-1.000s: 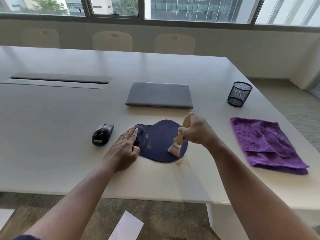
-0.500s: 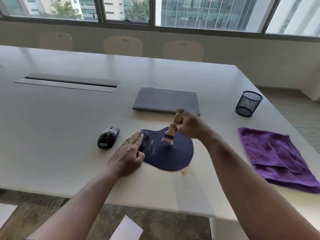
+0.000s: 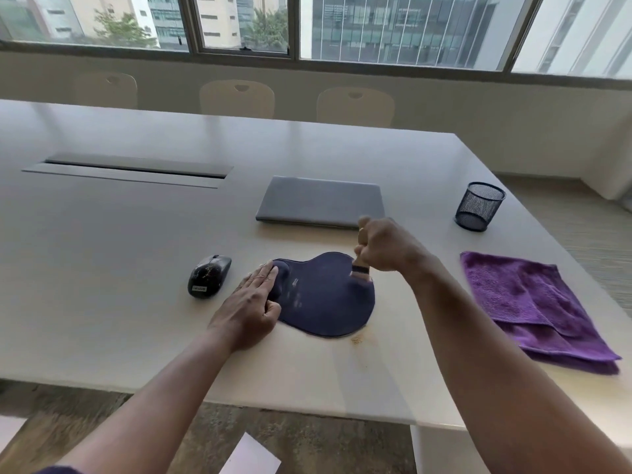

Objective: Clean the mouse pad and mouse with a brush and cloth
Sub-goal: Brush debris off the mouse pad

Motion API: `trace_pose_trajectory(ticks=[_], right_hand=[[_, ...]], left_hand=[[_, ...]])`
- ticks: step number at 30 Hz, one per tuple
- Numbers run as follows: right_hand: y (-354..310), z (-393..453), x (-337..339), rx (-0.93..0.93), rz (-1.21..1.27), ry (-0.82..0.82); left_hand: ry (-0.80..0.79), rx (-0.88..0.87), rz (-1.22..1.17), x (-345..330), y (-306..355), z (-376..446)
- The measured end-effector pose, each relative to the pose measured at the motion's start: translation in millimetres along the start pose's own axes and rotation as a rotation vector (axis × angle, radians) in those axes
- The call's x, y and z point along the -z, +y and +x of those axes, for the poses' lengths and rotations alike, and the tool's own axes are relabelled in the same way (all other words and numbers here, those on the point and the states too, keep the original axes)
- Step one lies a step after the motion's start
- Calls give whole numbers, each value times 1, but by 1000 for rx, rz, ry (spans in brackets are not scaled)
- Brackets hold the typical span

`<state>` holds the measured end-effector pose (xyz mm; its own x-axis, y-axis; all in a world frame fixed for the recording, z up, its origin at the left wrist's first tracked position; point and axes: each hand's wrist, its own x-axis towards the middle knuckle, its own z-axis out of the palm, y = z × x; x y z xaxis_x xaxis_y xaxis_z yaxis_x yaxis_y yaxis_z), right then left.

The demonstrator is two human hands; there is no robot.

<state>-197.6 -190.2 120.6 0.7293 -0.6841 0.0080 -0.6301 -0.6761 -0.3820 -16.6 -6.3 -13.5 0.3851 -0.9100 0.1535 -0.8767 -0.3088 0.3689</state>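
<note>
A dark blue mouse pad (image 3: pixel 325 299) with a raised wrist rest lies on the white table (image 3: pixel 102 268). My left hand (image 3: pixel 251 304) lies flat with straight fingers on the pad's left end, over the wrist rest. My right hand (image 3: pixel 384 246) grips a wooden-handled brush (image 3: pixel 360 271), whose bristles touch the pad's right part. A black mouse (image 3: pixel 209 276) sits on the table to the left of the pad. The purple cloth (image 3: pixel 533 306) lies folded at the right, near the table edge.
A shut grey laptop (image 3: pixel 321 201) lies behind the pad. A black mesh pen cup (image 3: pixel 479 206) stands at the back right. Crumbs (image 3: pixel 357 340) lie on the table by the pad's near right edge. A cable slot (image 3: pixel 130 169) runs at the far left.
The brush went from the pad's near right edge up to its middle, then right to its right part. My left hand stayed on the pad. The camera tilted up a little.
</note>
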Motion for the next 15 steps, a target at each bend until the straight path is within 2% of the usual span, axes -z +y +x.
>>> trace_pose_trajectory(ticks=[2, 4, 6, 9, 10, 12, 14, 15], right_hand=[[0, -5, -2, -29, -33, -139], [-3, -9, 3, -66, 68, -247], [-8, -11, 7, -50, 83, -187], [-15, -15, 3, -24, -88, -30], [-17, -16, -1, -35, -124, -53], [-24, -17, -6, -73, -129, -198], [-32, -16, -4, -118, 23, -311], [-35, -15, -2, -126, 102, -307]], left_hand=[[-3, 1, -3, 1, 0, 0], [-4, 2, -1, 1, 0, 0], [-9, 6, -1, 1, 0, -1], [-19, 20, -5, 2, 1, -2], [-27, 23, -6, 2, 1, -2], [-35, 20, 2, 3, 1, -1], [-40, 15, 5, 3, 1, -1], [-42, 13, 10, 3, 1, -1]])
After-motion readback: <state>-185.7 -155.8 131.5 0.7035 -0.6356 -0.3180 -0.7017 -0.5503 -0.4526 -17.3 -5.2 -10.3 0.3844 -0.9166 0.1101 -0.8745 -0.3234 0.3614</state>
